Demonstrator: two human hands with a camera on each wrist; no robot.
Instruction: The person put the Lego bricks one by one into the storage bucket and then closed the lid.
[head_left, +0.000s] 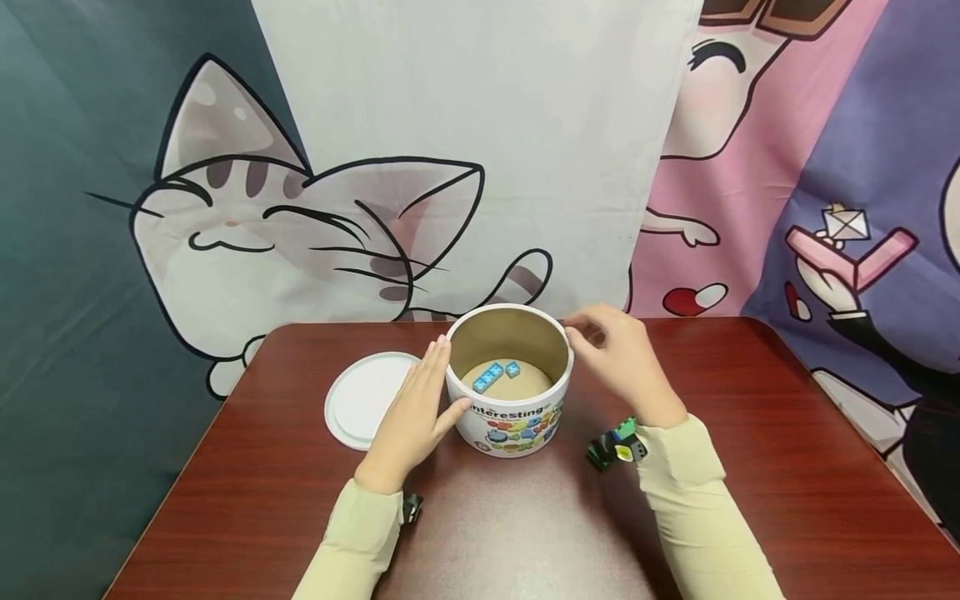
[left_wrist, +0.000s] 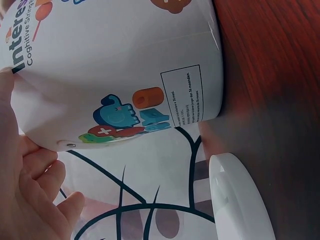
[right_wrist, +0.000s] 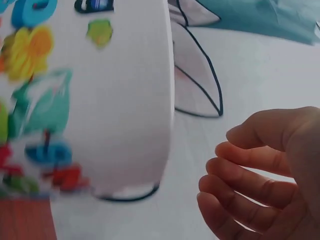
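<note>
A white round tub [head_left: 507, 429] stands uncovered near the table's far edge, its wall printed with "interesting" and colourful shapes. Inside, on its tan bottom, lie a long blue block piece [head_left: 488, 377] and a small blue block [head_left: 513, 368]. My left hand [head_left: 411, 415] rests against the tub's left side, fingers straight and thumb at the front wall. Beside the right rim is my right hand [head_left: 621, 360], its fingers loosely bent with nothing between them; in the right wrist view a gap shows between these fingertips [right_wrist: 235, 135] and the tub wall [right_wrist: 130, 100].
A white round lid [head_left: 363, 396] lies flat on the brown table [head_left: 300, 500], left of the tub and partly behind my left hand. Small cameras [head_left: 617, 443] are worn at both wrists. A cartoon-printed cloth [head_left: 480, 100] hangs behind the table.
</note>
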